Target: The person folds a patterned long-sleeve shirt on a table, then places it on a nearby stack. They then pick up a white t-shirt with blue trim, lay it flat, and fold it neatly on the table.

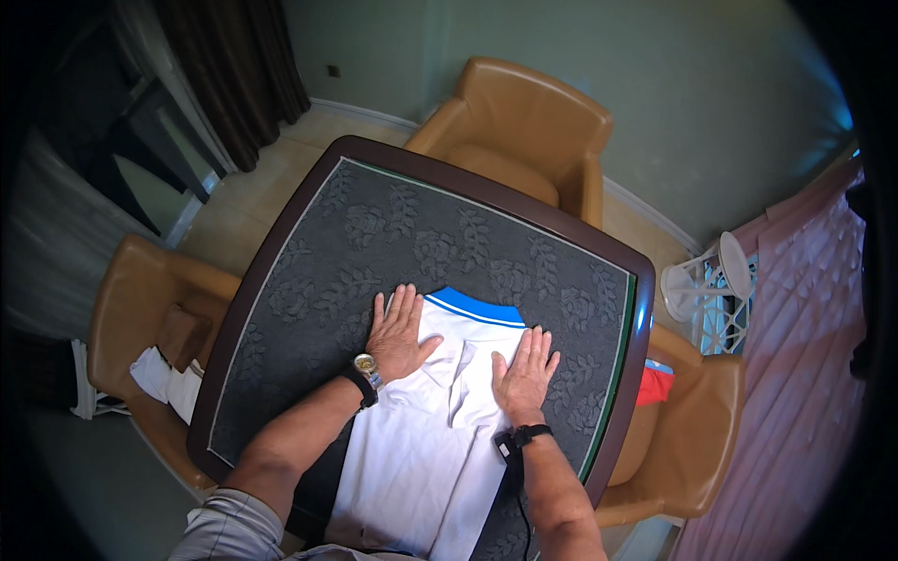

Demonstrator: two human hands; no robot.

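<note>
A white shirt (pixel 414 449) with a blue collar (pixel 477 307) lies on the dark, flower-patterned table top (pixel 435 217), its sides folded inward so that it forms a long narrow strip. The collar points away from me, and the lower end runs toward my body at the bottom of the view. My left hand (pixel 400 336) presses flat on the left shoulder, fingers slightly apart. Flat on the right shoulder rests my right hand (pixel 526 372), fingers pointing away from me. Neither hand grips the cloth. Between them the folded sleeve fabric (pixel 470 382) overlaps in creases.
Tan armchairs stand at the far side (pixel 537 119), left (pixel 140 280) and right (pixel 691 449) of the table. White and brown cloths (pixel 168 375) lie on the left chair, a red cloth (pixel 654 384) on the right one. A raised dark wooden rim (pixel 491 186) borders the table.
</note>
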